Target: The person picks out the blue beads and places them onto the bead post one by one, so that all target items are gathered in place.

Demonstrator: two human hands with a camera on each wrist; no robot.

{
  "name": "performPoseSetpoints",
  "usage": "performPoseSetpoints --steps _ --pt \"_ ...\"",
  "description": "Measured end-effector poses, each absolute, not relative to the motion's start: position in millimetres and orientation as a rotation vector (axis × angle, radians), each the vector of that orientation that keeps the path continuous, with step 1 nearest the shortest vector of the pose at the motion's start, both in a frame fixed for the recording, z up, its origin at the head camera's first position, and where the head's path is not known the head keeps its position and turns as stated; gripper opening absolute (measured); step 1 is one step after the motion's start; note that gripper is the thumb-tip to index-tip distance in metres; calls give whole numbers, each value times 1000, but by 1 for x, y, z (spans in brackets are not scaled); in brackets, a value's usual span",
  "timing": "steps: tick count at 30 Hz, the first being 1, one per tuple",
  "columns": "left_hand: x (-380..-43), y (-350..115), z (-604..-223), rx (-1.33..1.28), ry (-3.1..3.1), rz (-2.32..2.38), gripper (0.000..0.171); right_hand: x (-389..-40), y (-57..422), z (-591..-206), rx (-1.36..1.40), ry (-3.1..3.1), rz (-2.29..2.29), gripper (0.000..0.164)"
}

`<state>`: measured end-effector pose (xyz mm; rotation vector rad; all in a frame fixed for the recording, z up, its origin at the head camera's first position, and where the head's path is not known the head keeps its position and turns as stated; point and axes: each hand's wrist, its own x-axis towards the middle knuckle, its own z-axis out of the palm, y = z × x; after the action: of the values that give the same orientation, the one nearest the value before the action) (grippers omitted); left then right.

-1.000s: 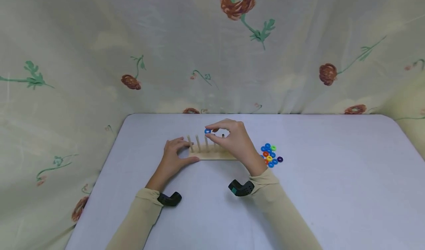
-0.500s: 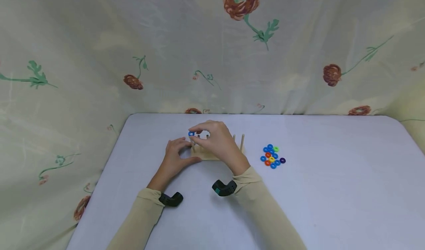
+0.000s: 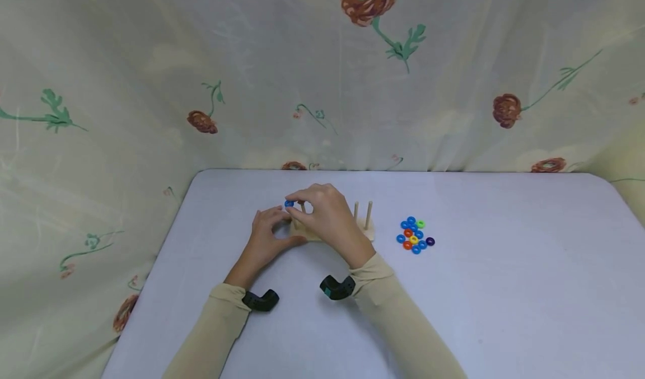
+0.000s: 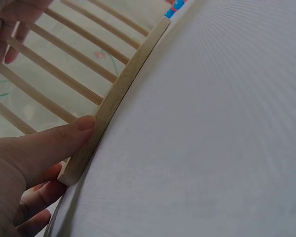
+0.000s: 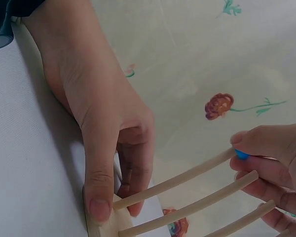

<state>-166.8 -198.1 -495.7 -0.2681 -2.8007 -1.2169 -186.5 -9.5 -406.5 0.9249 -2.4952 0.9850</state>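
A wooden peg board with a row of upright pegs stands on the table, partly covered by the hands. My left hand grips its left end, thumb on the front edge of the base and fingers behind. My right hand pinches a small blue ring between thumb and index finger. In the right wrist view this blue ring is at the tip of the leftmost peg, mostly hidden by the fingertips. Whether the peg has entered its hole I cannot tell.
To the right of the board lies a loose cluster of rings, several blue ones with red, yellow, green and dark purple among them. A flowered cloth hangs behind the white table.
My right hand has carried the blue ring leftward along the pegs to the leftmost one and tipped it flatter. The left hand keeps its grip on the board.
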Motion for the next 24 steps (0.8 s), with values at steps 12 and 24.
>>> performPoseSetpoints --steps 12,24 --pt "-163 -195 -493 -249 -2795 -1235 55 -185 -8 -408 985 -2346 1034 67" --pt "-164 -196 -494 -231 -2830 -1211 65 -186 -6 -406 965 -2365 1024 56"
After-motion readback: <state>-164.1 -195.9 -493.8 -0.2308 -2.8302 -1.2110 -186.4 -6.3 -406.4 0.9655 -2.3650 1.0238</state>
